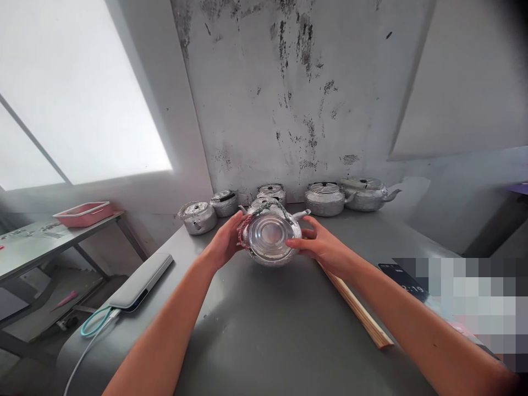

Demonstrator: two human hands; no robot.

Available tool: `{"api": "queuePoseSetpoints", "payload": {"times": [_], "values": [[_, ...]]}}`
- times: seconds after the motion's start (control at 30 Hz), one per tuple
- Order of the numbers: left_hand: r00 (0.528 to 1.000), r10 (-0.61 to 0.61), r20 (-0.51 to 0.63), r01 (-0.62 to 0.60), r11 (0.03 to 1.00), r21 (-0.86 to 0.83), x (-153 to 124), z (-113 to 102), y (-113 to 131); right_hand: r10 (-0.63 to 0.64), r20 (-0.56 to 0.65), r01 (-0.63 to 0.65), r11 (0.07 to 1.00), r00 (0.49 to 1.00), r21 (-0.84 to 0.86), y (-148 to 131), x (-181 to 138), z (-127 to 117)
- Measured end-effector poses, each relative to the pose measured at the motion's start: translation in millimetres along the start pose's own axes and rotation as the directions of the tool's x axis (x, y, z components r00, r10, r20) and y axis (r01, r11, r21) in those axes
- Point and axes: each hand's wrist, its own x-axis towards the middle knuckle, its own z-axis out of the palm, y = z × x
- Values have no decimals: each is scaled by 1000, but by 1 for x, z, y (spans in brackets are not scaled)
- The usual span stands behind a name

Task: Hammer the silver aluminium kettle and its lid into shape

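Between my two hands is a silvery hammered-metal teapot [272,258] with a clear round lid [270,234], tilted so the lid faces me. Its spout [304,213] points to the right, and a handle wrapped in red and dark cord [244,231] lies along its left and upper rim. My left hand [226,239] grips the teapot's left side, with the fingertips hidden behind it. From the right, my right hand [315,239] holds it below the spout, one finger resting at the lid's edge.
Several more silvery teapots, among them one at left [198,219] and one at right [325,198], stand along the wall. A power bank [142,283] with a cable lies left. Wooden sticks [358,308] and a phone [402,280] lie right. A pink basket [84,215] sits on another table.
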Motion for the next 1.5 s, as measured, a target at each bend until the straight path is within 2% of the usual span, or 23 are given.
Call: {"api": "queuePoseSetpoints", "payload": {"times": [0.13, 0.33, 0.53, 0.8, 0.97, 1.17, 1.3, 1.5], "values": [[999, 39, -16, -39, 999, -24, 1, 0, 0, -63, 31, 63, 998, 998, 10, 2, 2, -2], [982, 158, 108, -159, 987, 1, -2, 0, -3, -90, 18, 90, 996, 996, 9, 5, 5, -4], [945, 303, 123, -325, 913, 245, -2, -1, -8, -75, -35, 76, 997, 997, 21, 5, 5, -2], [919, 320, 231, -391, 820, 417, -8, 8, -4, -91, -36, 91, 996, 995, 16, 2, 2, -1], [894, 403, 195, -433, 669, 604, -8, 13, -6, -78, -8, 78, 997, 997, 10, 0, 0, 2], [896, 358, 263, -443, 688, 575, -11, 11, -3, -80, 8, 80, 997, 997, 16, 6, 4, -2], [893, 308, 328, -450, 647, 616, -15, 12, -1, -95, 23, 94, 995, 995, 34, 11, 8, -7], [878, 387, 283, -474, 615, 631, -13, 19, -5, -106, 57, 104, 994, 993, 46, 12, 9, -8]]}}
